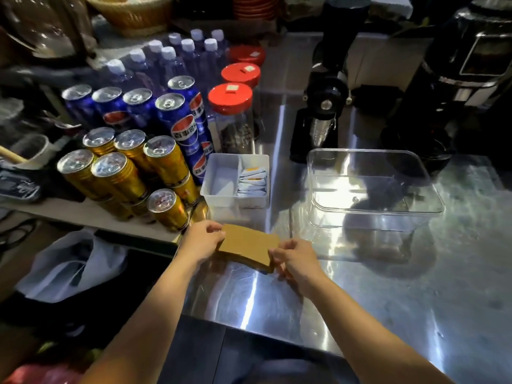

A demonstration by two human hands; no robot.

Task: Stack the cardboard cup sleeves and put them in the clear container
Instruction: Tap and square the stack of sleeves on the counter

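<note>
— Cardboard, brown and flat: where is the stack of cardboard cup sleeves [247, 246]?

— Just above the shiny steel countertop [346, 295], near its left edge and toward the front, held between two bare hands. Whether its underside touches the steel I cannot tell.

— How does it lie?

— Its long axis runs left to right across the counter, the left end a little farther back than the right. The broad face points up; the curved long edge faces the person.

— And the grip?

— The left hand [203, 239] is closed on the left short end, fingers curled over the top edge. The right hand [295, 260] pinches the right short end, thumb on top. The stack spans the gap between them.

— The container?

— The clear rectangular plastic container [371, 189] stands open, behind and to the right of the stack, well apart from it. A white divided plastic tray [235, 180] with small packets sits straight behind the stack, beside gold drink cans [122, 173] along the left edge.
</note>
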